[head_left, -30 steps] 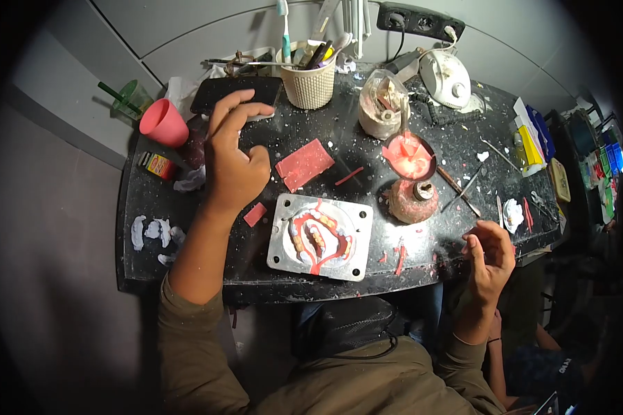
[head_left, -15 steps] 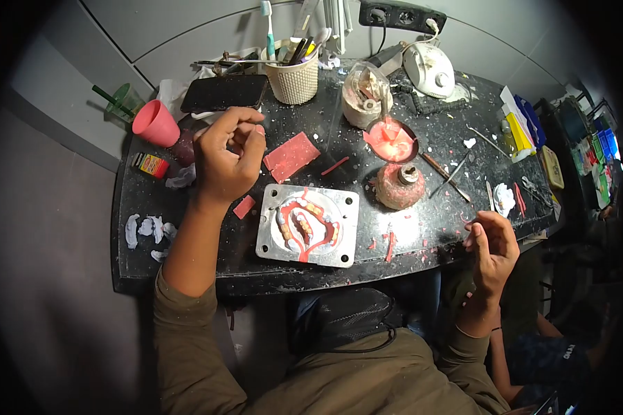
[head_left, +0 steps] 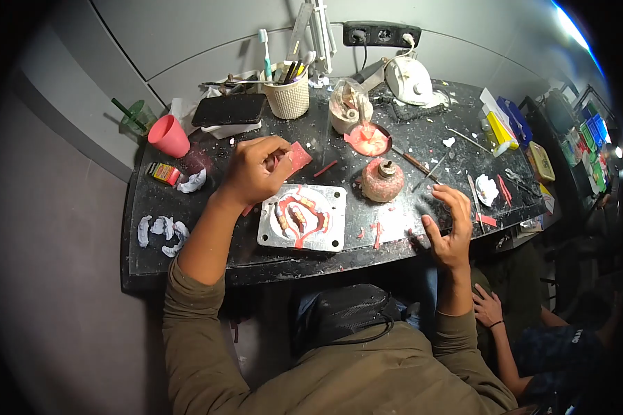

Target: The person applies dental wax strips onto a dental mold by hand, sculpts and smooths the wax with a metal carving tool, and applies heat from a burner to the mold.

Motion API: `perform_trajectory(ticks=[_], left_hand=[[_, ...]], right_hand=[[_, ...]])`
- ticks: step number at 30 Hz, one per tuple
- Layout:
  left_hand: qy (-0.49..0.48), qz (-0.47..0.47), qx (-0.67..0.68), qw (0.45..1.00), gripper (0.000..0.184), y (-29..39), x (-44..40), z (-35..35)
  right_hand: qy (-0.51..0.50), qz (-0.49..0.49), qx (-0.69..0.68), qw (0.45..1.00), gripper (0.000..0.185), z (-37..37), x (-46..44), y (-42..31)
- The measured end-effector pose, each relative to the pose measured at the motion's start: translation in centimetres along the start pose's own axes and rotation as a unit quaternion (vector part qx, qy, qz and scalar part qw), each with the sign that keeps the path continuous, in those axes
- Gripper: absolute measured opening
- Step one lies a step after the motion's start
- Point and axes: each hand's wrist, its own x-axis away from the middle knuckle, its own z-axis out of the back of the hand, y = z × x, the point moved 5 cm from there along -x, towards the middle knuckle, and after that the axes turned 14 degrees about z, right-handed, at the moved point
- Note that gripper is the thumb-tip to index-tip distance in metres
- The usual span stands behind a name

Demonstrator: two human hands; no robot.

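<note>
My left hand point(head_left: 256, 169) is over a pink wax sheet point(head_left: 299, 158), its fingers curled in and closed at the sheet's edge. The hand covers much of the sheet. Just below it lies a metal plate point(head_left: 266, 235) bearing a ring of artificial teeth point(head_left: 300, 216) set in red wax. My right hand point(head_left: 453, 232), thumb and fingers apart, hovers by the front edge of the bench with nothing in it. Nearest to it are wax scraps point(head_left: 378, 235) and a wax-spattered spirit lamp point(head_left: 382, 183).
Behind the lamp sits a pan of pink wax point(head_left: 368, 140). A wax knife point(head_left: 415, 164) lies to its right. At the left stand a pink cup point(head_left: 169, 136), a phone point(head_left: 228, 109) and white moulded pieces point(head_left: 163, 226). Another person's hand point(head_left: 488, 306) rests at the lower right.
My left hand has come down and right onto the wax sheet. My right hand has moved left and its fingers have spread. The view has shifted slightly.
</note>
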Motion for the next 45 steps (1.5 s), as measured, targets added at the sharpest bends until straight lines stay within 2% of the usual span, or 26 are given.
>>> perform_trajectory(ticks=[6,8,11,13,16,21,27,32,34,35,36,37,38,39,40,43,45], left_hand=[[-0.022,-0.006,-0.009,1.000,0.010,-0.2,-0.1,-0.4],[-0.040,-0.002,-0.027,0.999,0.011,-0.2,-0.1,-0.6],[-0.071,0.006,-0.033,0.997,0.014,-0.5,0.0,-1.2],[-0.116,0.069,-0.047,0.990,0.019,-0.5,0.3,-1.5],[-0.154,0.096,-0.100,0.978,0.022,0.2,0.4,-1.5],[-0.187,0.112,-0.141,0.966,0.028,1.4,0.5,-1.0],[-0.177,0.087,-0.135,0.971,0.026,0.0,0.9,-1.6],[-0.177,0.106,-0.186,0.961,0.027,1.6,0.6,-1.4],[-0.041,-0.020,-0.057,0.997,0.020,3.3,0.7,-0.8],[-0.016,-0.067,-0.039,0.997,0.018,4.0,0.9,-0.8],[-0.021,-0.069,-0.041,0.997,0.018,4.4,1.1,-1.0],[-0.036,-0.124,-0.032,0.991,0.019,5.7,1.5,-1.2],[-0.052,-0.178,-0.023,0.982,0.021,7.1,2.0,-1.3],[-0.088,-0.193,-0.005,0.977,0.021,8.3,2.4,-1.5],[-0.114,-0.190,0.026,0.975,0.021,9.2,2.7,-2.1],[-0.169,-0.182,0.037,0.968,0.020,10.5,3.7,-3.1],[-0.188,-0.195,0.045,0.961,0.015,10.6,4.3,-3.7]], right_hand=[[0.002,-0.019,0.014,1.000,0.034,-0.2,0.0,0.0],[0.070,-0.040,-0.001,0.997,0.025,0.2,0.4,0.3],[0.112,-0.074,-0.026,0.991,0.020,0.7,0.9,0.5],[0.094,-0.078,-0.019,0.992,0.016,0.8,0.8,-0.3],[0.026,-0.083,-0.056,0.995,0.016,0.2,-0.1,-2.5],[-0.132,-0.020,-0.064,0.989,0.019,-1.9,-0.8,-6.0],[-0.164,-0.039,-0.014,0.986,0.018,-3.9,0.0,-7.3],[-0.121,-0.034,-0.014,0.992,0.013,-3.7,0.6,-6.6],[-0.102,-0.034,-0.017,0.994,0.011,-3.2,0.2,-6.7],[-0.079,-0.020,-0.033,0.996,0.012,-2.8,-0.1,-7.0],[-0.055,-0.006,-0.050,0.997,0.013,-2.5,-0.4,-7.3],[-0.050,-0.010,-0.052,0.997,0.013,-2.3,-0.8,-7.5],[-0.035,0.038,-0.046,0.998,0.015,-2.1,-1.4,-8.2],[-0.021,0.085,-0.041,0.995,0.018,-2.0,-1.9,-9.0],[-0.015,0.081,-0.044,0.996,0.018,-2.1,-2.1,-9.3],[0.031,0.172,0.001,0.985,0.023,-1.9,-2.8,-11.1],[0.040,0.173,0.004,0.984,0.023,-2.0,-2.7,-11.5]])
